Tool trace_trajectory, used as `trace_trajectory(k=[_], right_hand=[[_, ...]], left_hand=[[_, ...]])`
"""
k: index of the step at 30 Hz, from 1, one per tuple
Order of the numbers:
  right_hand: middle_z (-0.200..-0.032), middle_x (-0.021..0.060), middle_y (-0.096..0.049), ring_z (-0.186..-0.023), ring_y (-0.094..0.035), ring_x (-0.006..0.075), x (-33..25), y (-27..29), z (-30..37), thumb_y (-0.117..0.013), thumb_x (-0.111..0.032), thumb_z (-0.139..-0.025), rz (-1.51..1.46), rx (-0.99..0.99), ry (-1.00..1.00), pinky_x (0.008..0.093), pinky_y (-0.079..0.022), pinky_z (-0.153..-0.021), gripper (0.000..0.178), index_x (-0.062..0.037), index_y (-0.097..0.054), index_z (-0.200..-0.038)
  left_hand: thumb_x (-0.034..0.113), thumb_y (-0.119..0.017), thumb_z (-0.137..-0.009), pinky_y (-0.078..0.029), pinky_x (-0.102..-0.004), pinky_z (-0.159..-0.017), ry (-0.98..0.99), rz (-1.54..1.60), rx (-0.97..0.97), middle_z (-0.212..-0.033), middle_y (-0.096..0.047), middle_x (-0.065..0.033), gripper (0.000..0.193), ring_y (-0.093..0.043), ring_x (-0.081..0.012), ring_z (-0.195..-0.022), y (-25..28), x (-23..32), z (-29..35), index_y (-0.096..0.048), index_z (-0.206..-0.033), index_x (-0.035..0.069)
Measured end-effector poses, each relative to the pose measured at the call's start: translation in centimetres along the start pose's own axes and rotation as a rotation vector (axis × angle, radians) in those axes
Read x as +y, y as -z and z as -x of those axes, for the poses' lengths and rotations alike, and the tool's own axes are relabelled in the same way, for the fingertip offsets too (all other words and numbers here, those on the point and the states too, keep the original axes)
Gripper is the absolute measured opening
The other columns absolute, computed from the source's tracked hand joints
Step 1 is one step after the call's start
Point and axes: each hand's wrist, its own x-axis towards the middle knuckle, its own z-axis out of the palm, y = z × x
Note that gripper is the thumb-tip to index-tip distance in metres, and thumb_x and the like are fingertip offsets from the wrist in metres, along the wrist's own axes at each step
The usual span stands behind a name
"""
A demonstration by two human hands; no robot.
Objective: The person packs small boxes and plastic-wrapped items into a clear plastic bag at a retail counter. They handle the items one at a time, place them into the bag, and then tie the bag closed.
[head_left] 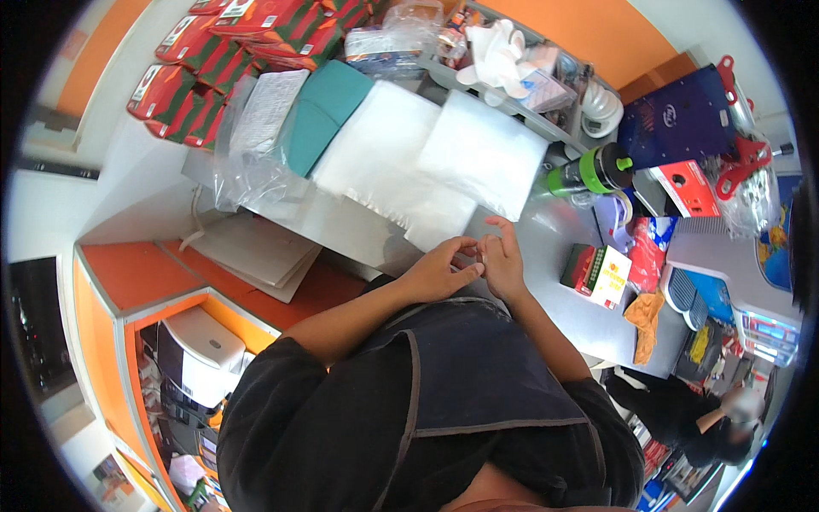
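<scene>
My left hand (pixel 442 270) and my right hand (pixel 505 263) meet in front of my dark apron (pixel 486 375), above the near edge of the metal table (pixel 367 230). The left fingers are bent, with thumb and fingertips at the right hand's fingers. On the right hand one finger points up and outward while the others curl toward the left fingertips. Something small and pale may sit between them, too small to name. Just beyond the hands lie two stacks of clear plastic bags, one on the left (pixel 384 145) and one on the right (pixel 486 149).
Red and green boxes (pixel 183 102) are piled at the far left, near a teal folder (pixel 328 111). A grey tray (pixel 546 128) carries white gloves (pixel 499 60). To the right stand a green-black bottle (pixel 589 171), a small box (pixel 607 275) and an orange cloth (pixel 644 324). Another person (pixel 682 418) is at lower right.
</scene>
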Motion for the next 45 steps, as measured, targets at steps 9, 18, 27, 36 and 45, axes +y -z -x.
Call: trace_trajectory(k=[9, 18, 27, 36, 45], right_hand=[[-0.120, 0.0159, -0.053, -0.094, -0.059, 0.0223, 0.6, 0.2, -0.5, -0.049, -0.007, -0.098, 0.562, 0.055, 0.579, 0.0335, -0.051, -0.079, 0.023, -0.0046, -0.052, -0.121], [-0.115, 0.0151, -0.065, -0.088, -0.065, 0.0236, -2.1, -0.8, -1.0, -0.052, -0.028, -0.106, 0.592, -0.355, 0.479, 0.0338, -0.052, -0.082, 0.030, -0.0036, -0.065, -0.116], [-0.067, 0.0025, -0.056, -0.060, -0.052, 0.0107, 1.5, 1.9, 0.5, -0.041, -0.042, -0.109, 0.533, -0.231, 0.097, 0.0291, -0.043, -0.058, 0.053, -0.0001, -0.067, -0.089], [-0.058, 0.0007, -0.048, -0.055, -0.046, 0.0097, 2.0, 1.8, 0.2, -0.036, -0.052, -0.108, 0.282, -0.244, -0.180, 0.0268, -0.037, -0.050, 0.067, -0.0023, -0.061, -0.071], [-0.061, 0.0009, -0.046, -0.045, -0.039, 0.0089, 2.3, 1.7, 0.0, -0.043, -0.045, -0.108, 0.233, -0.312, -0.220, 0.0246, -0.032, -0.041, 0.053, -0.0033, -0.058, -0.078]], left_hand=[[0.028, -0.053, -0.106, -0.051, -0.0357, -0.100, 0.202, 0.736, -0.194, -0.132, -0.059, -0.0094, 0.047, -0.060, -0.0175, -0.117, 0.0, -1.6, -0.7, -0.046, -0.144, 0.000], [0.022, -0.059, -0.100, -0.054, -0.0346, -0.090, -0.015, -0.035, -0.004, -0.114, -0.071, -0.0090, 0.035, -0.067, -0.0187, -0.098, 5.9, -4.1, 0.1, -0.062, -0.131, 0.005], [0.020, -0.061, -0.092, -0.051, -0.0453, -0.089, -0.189, -0.707, 1.606, -0.108, -0.069, -0.0211, 0.028, -0.066, -0.0372, -0.100, 33.6, -7.6, 2.7, -0.068, -0.110, -0.001], [0.034, -0.072, -0.086, -0.053, -0.0461, -0.088, 0.559, -0.415, 1.368, -0.117, -0.069, -0.0208, 0.051, -0.068, -0.0361, -0.106, 42.4, -6.8, -0.1, -0.066, -0.116, -0.006], [0.028, -0.072, -0.087, -0.048, -0.0381, -0.065, 0.168, 0.471, 1.323, -0.092, -0.062, -0.0081, 0.035, -0.057, -0.0206, -0.075, 42.4, -6.7, 1.2, -0.064, -0.105, -0.002]])
